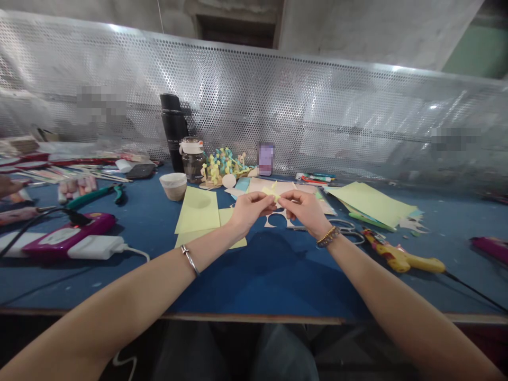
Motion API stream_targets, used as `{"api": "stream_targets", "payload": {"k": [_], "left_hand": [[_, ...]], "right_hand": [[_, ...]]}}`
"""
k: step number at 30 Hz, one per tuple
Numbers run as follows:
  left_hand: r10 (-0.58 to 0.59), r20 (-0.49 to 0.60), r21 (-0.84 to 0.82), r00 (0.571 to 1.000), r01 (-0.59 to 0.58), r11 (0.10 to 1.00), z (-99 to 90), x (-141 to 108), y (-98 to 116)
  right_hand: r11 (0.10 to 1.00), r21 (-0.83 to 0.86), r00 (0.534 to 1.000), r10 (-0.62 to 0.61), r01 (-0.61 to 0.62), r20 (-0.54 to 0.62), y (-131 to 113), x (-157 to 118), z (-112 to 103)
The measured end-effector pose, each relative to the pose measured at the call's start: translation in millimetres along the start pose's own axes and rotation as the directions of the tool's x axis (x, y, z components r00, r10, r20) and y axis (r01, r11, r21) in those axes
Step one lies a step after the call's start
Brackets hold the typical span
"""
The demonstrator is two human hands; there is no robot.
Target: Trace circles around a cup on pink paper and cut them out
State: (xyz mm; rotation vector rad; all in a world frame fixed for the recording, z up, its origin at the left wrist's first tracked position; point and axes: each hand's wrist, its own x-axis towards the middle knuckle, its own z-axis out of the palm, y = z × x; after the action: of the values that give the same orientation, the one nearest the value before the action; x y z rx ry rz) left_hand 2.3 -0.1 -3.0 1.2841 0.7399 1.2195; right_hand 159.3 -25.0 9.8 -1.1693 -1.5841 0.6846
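1. Right in the middle of the action: the left hand (250,209) and the right hand (299,208) meet above the blue worktable (79,280), both closed to a pinch, fingertips gripping one small yellow paper piece (272,192) between them.
2. On the wrists, that's one silver bangle (189,260) on the left and a stack of beaded bracelets (327,237) on the right; the exact strand count is hard to call.
3. Just below the left hand, two pale yellow paper sheets (197,211) overlap, while a tan card with round cut-outs (278,219) lies beneath the hands.
4. Over on the right, there's a stack of pale green paper (371,203), one pair of scissors (345,230) beside the right wrist, and one yellow corded glue gun (400,259).
5. Further back, we've got one black thermos (173,132), one jar (193,161), one paper cup (173,186), and one heap of paper curls (224,164).
6. Out left, one pair of green-handled pliers (95,194), one white power bank (95,247), and a co-worker's hand (8,185) at the table's edge.
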Motion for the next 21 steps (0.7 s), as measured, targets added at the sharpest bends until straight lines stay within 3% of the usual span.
{"api": "stream_targets", "payload": {"k": [7, 21], "left_hand": [[0.036, 0.042, 0.008, 0.998, -0.037, 0.999, 0.8, -2.3, 1.7], [0.043, -0.025, 0.062, 0.999, -0.041, 0.997, 2.3, -2.4, 2.9]], "right_hand": [[0.999, 0.037, 1.000, 0.017, -0.017, -0.008, 2.9, 3.1, -1.0], [1.000, 0.014, 1.000, 0.002, -0.002, 0.002, 1.8, 1.3, 0.0]]}}
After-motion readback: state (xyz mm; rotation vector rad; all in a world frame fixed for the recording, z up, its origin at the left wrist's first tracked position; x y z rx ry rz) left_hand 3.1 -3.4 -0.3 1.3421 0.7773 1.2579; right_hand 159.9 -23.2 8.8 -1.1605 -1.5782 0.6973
